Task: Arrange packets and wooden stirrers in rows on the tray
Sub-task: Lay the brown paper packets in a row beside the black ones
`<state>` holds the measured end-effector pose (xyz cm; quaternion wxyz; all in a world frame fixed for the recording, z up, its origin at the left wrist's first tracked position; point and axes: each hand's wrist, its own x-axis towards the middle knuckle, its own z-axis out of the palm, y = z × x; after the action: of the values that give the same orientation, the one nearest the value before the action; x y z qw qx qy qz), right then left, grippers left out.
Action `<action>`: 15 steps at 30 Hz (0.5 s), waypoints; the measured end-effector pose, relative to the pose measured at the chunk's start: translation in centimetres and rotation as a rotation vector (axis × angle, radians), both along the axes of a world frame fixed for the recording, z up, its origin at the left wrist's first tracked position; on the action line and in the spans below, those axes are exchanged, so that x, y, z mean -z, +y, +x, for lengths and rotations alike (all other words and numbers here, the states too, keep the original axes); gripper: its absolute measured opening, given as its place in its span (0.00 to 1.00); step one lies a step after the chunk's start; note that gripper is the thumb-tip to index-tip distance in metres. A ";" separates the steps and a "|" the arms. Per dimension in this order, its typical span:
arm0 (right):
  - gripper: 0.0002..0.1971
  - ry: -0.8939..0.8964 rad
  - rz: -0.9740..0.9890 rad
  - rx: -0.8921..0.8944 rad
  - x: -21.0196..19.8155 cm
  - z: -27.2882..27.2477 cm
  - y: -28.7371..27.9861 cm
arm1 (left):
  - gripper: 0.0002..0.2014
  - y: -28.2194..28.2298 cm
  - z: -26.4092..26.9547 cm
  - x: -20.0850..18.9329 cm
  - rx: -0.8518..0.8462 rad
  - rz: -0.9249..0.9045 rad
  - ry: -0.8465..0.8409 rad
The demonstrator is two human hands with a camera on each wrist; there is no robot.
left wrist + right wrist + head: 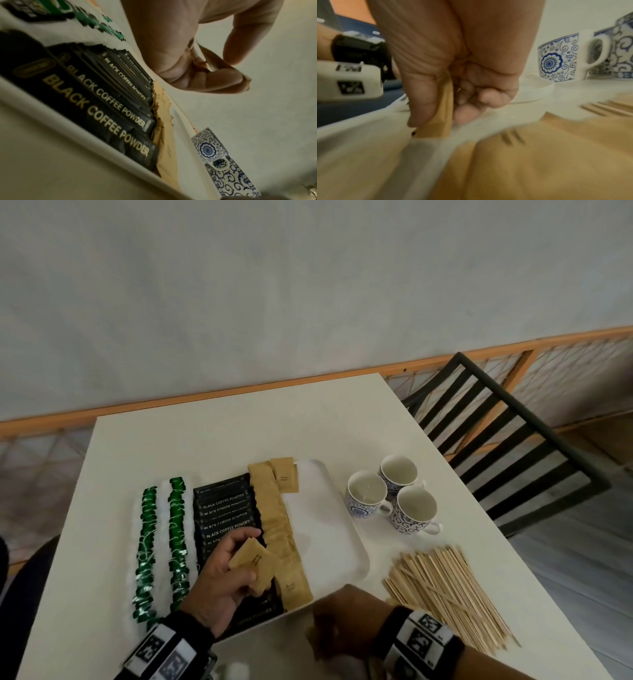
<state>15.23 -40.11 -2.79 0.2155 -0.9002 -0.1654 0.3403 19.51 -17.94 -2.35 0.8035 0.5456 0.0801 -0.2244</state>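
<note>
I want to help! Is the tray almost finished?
Partly. Green packets, black coffee packets and one brown row lie on the tray. Both hands, left and right, hold brown packets. The stirrers wait on the table.

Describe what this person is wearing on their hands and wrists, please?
The hands are bare: no gloves or rings that I can see. Each wrist carries a black strap holding a white block printed with square black-and-white coded markers, seen on the left wrist and the right wrist. The left wrist device looks like a white casing on a black mount. No sleeves reach the wrists.
</note>
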 end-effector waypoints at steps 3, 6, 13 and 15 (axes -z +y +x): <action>0.15 -0.122 0.079 0.095 -1.1 2.8 -0.2 | 0.31 0.3 0.8 0.0 0.018 0.045 -0.013; 0.13 -0.277 0.148 0.359 -1.9 6.7 0.4 | 0.26 0.4 1.1 0.2 0.001 0.108 -0.030; 0.12 -0.292 0.017 0.616 0.0 15.0 3.1 | 0.19 1.8 1.5 1.4 -0.011 0.311 -0.043; 0.13 -0.261 -0.019 0.656 0.9 16.5 3.3 | 0.17 2.3 1.6 1.6 -0.007 0.316 -0.043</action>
<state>31.75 -36.76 -3.66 0.2820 -0.9433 0.1098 0.1366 21.09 -15.67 -3.97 0.7100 0.6695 0.0991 -0.1945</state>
